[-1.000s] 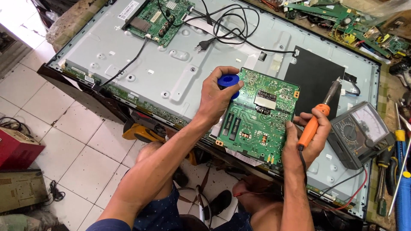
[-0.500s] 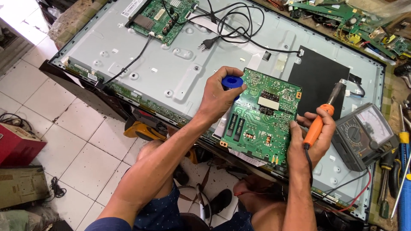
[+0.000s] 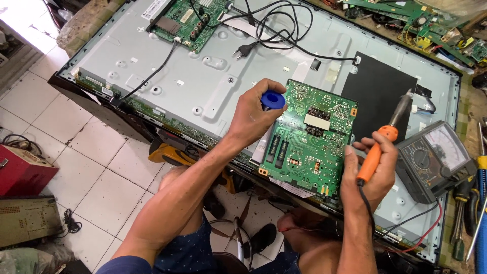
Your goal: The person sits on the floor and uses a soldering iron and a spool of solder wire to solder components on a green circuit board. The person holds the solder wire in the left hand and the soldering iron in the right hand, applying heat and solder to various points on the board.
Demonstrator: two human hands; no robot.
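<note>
Two bare hands work over the opened back of a flat television panel (image 3: 203,86) that lies across the desk. The left hand (image 3: 253,114) rests at the far left corner of a green circuit board (image 3: 309,139), its fingers curled around a small blue spool (image 3: 273,100) that they pinch against the board's edge. The board sits tilted on the near part of the panel, just left of a black sheet (image 3: 378,91). The right hand (image 3: 373,172) is at the board's near right edge, thumb touching the board, its fingers wrapped tight round the orange handle of a soldering iron (image 3: 383,139) whose metal tip points up and away over the black sheet. Just right of that hand sits an analog multimeter (image 3: 433,160) with red and black leads. A second green board (image 3: 185,20) lies on the far left of the panel, with a black power cord (image 3: 274,25) coiled beside it. Screwdrivers (image 3: 477,193) lie at the far right edge.
</note>
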